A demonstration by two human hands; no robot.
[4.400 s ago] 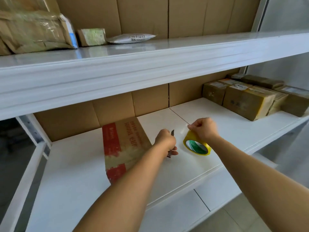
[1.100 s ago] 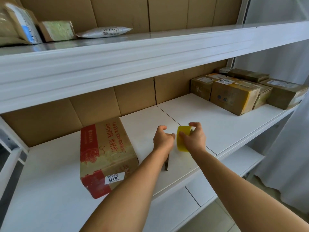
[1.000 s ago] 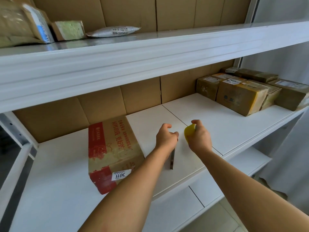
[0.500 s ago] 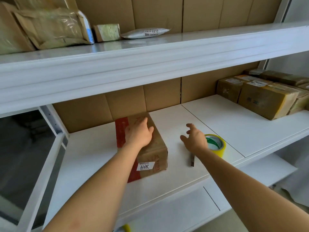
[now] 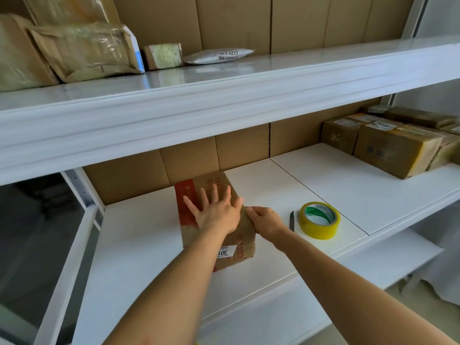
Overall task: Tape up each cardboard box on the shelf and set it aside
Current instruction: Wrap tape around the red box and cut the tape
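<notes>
A brown cardboard box (image 5: 191, 195) with red print and a white label stands on the white middle shelf (image 5: 139, 245). My left hand (image 5: 216, 210) lies flat on its top, fingers spread. My right hand (image 5: 266, 220) is at the box's right edge with fingers curled against the side. A yellow roll of tape (image 5: 319, 220) lies flat on the shelf to the right. A small knife (image 5: 291, 221) lies between the tape and my right hand.
Several taped brown boxes (image 5: 395, 148) are stacked at the shelf's right end. The upper shelf (image 5: 224, 100) overhangs and carries wrapped parcels (image 5: 84, 51) and a grey mailer bag (image 5: 221, 56). A lower shelf board (image 5: 373, 265) juts out beneath.
My right hand let go of the tape roll, now lying on the shelf, and moved left to the box. My left hand left the knife and spread flat on the box top.
</notes>
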